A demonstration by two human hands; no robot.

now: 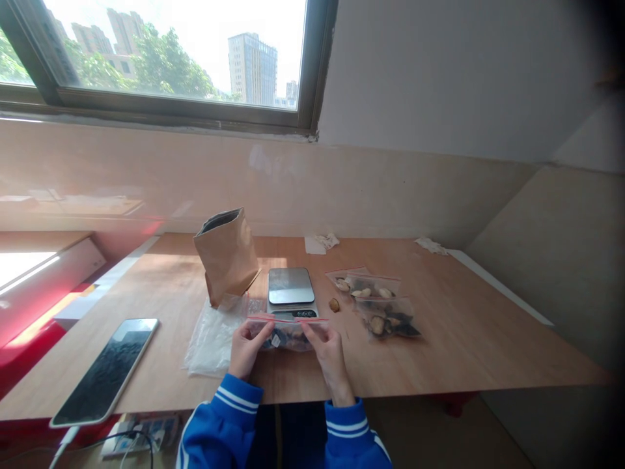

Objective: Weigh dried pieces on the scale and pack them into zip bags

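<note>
Both my hands pinch the red-edged top of a clear zip bag [288,335] with dark pieces and a small white packet inside. My left hand [249,345] grips its left end, my right hand [327,352] its right end. Just behind the bag sits a kitchen scale [291,286] with a bare silver plate; its display is partly covered by the bag. To the right, several filled zip bags [390,319] overlap, holding dried slices. One loose brown piece [334,304] lies between them and the scale.
An open brown paper bag [228,257] stands behind a pile of clear plastic bags [209,342] on the left. A phone [107,371] with a white cable lies at the table's left front. Crumpled tissues [328,241] rest near the wall, with another [431,245] further right.
</note>
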